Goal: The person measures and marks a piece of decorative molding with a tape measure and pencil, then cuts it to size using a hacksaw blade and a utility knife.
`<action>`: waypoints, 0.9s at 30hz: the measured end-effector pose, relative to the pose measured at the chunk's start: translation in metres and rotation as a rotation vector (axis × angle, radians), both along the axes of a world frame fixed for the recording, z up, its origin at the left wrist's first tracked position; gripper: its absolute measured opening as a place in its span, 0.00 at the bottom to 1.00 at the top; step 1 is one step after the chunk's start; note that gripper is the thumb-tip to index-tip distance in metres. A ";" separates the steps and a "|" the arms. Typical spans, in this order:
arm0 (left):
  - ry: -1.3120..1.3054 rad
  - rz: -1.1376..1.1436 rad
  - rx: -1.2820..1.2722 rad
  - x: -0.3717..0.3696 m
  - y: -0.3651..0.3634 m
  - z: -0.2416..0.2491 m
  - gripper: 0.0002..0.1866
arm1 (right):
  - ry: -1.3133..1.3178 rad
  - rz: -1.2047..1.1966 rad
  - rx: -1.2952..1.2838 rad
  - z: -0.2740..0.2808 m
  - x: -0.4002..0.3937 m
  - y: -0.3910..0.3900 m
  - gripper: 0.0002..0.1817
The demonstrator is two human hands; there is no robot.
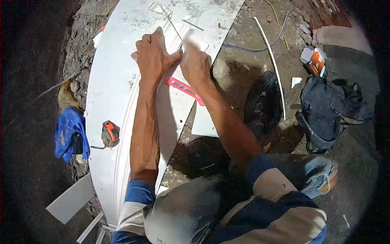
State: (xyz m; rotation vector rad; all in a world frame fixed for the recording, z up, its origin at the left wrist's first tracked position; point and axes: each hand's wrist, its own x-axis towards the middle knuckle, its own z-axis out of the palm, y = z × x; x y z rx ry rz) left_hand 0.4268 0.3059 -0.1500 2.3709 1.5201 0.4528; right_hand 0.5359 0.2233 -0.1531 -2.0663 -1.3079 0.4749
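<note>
My left hand (153, 55) grips a long white grooved moulding strip (131, 106) against a white board (107, 85), its fingers over one side and its thumb reaching toward the other hand. My right hand (195, 65) is closed beside that thumb, its fingertips smeared by motion. A thin dark blade-like piece (170, 22) runs up and away from its fingers; how it is held is partly hidden. Below the right hand, a pink utility knife (185, 90) lies on the board. A tape measure (109, 134) rests left of my left forearm.
A dark nail-like rod (193, 25) lies at the board's far end. On the dirt to the right are a curved white strip (271, 61), a blue cable (254, 50), a dark bag (323, 110) and an orange packet (317, 64). A blue cloth (70, 132) sits at left.
</note>
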 end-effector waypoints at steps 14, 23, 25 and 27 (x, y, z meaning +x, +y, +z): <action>0.024 0.005 -0.007 0.002 -0.001 0.013 0.49 | -0.029 -0.007 0.142 -0.012 0.001 -0.042 0.03; 0.000 -0.022 0.056 -0.003 0.004 -0.004 0.49 | 0.011 0.019 0.012 -0.005 0.002 -0.027 0.03; 0.021 -0.007 0.008 0.002 0.003 0.005 0.49 | 0.020 0.014 0.068 0.001 0.004 -0.043 0.02; 0.034 0.014 0.014 0.001 -0.002 0.007 0.49 | 0.084 -0.019 -0.121 -0.002 0.001 -0.047 0.06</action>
